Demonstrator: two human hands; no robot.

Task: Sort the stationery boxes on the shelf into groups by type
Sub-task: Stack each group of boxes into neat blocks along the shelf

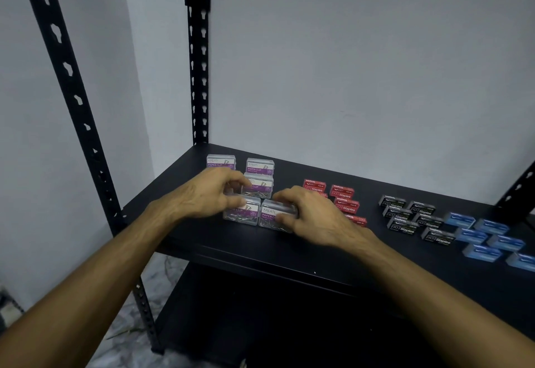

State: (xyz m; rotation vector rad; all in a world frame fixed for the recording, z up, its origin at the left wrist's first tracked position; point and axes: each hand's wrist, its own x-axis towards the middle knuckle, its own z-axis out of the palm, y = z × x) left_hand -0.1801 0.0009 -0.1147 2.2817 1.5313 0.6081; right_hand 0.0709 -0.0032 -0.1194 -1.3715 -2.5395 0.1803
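1. On the black shelf (202, 240), at about 10 o'clock of its surface, the left hand (208, 196) lies over the cluster of clear paper-clip boxes, fingers curled, thumb and fingertips pinching the front-left paper-clip box (241, 217).
2. Right hand (312, 217), just at 3 o'clock of the left one: fingers curled over the top and thumb on the front face of the front-right paper-clip box (272, 218), gripping it. The two front boxes stand side by side, touching or nearly so.
3. Middle paper-clip box (259, 186), at 12 o'clock of the front pair, partly covered by the left hand's fingers.
4. Two back paper-clip boxes, one at 11 o'clock (221, 162), one at 12 o'clock (260, 165), near the wall; purple labels read "PAPER CLIP".
5. Red staple boxes (341, 192), at 3 o'clock of the paper-clip group, just beyond the right hand, which hides part of the nearest ones.
6. Black staple boxes (411, 217), farther toward 3 o'clock, set in loose rows, apart from the red group.
7. Blue staple boxes (489, 237), farthest toward 3 o'clock, running to the frame's edge.
8. Perforated black uprights: one at the shelf's back-left corner (198, 63), one at the front left (78, 124).
9. Grey wall (347, 63) behind; lower shelf (260, 324) beneath, dark.
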